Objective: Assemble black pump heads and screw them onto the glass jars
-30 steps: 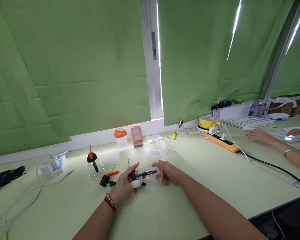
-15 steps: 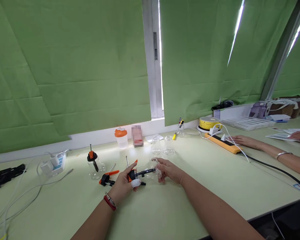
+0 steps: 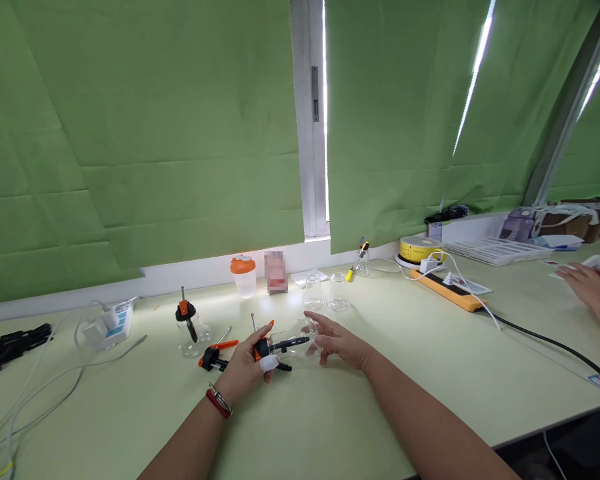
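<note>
My left hand, with a white wrap on its thumb, is closed around the black-and-orange head of a clear glass bottle lying sideways. A black tube runs inside the glass. At the bottle's wide base, the fingers of my right hand curve around the glass, index finger stretched over the top. Just left of my left hand lies a loose black-and-orange head with an orange lever. Another glass bottle stands upright with its head fitted and a metal rod on top.
Two clear glass bottles stand behind my hands, near an orange-lidded cup. An orange power strip with cables lies right; a white one lies left. Another person's hand is at far right.
My right hand's fingers have loosened and spread a little at the bottle's base. My left hand stays nearly still. The other person's hand has moved right, off the power strip.
</note>
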Motion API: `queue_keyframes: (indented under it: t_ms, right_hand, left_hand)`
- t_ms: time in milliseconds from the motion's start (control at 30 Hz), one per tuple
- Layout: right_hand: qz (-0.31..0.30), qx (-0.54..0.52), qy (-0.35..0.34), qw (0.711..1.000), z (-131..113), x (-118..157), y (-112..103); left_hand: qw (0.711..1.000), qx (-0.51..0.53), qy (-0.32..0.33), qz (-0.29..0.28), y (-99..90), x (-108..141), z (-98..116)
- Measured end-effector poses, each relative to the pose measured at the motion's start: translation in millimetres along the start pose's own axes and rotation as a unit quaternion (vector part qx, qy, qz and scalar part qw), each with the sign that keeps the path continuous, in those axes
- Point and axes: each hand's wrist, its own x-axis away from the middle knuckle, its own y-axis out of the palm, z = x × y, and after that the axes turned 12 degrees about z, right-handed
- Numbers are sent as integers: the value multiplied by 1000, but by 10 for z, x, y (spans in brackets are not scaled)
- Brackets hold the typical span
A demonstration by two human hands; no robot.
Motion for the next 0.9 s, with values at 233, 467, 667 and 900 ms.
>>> queue_keyframes:
  t_ms: [233,467,667,900]
  right_hand:
    - [9,1,23,1000,12,-28,-2]
    - [40,35,39,998,31,-46,47]
    - [36,25,45,998,51,-45,27]
    - [1,-19,-23,1000,-46,5,-13]
  left_hand:
    - [1000,-9,-1,-8,0,1,-4]
    - [1000,-5,-5,-8,24,22,47]
    - [1000,1,-7,-11,1,11,27]
    - [1000,1,2,4,7,14,58]
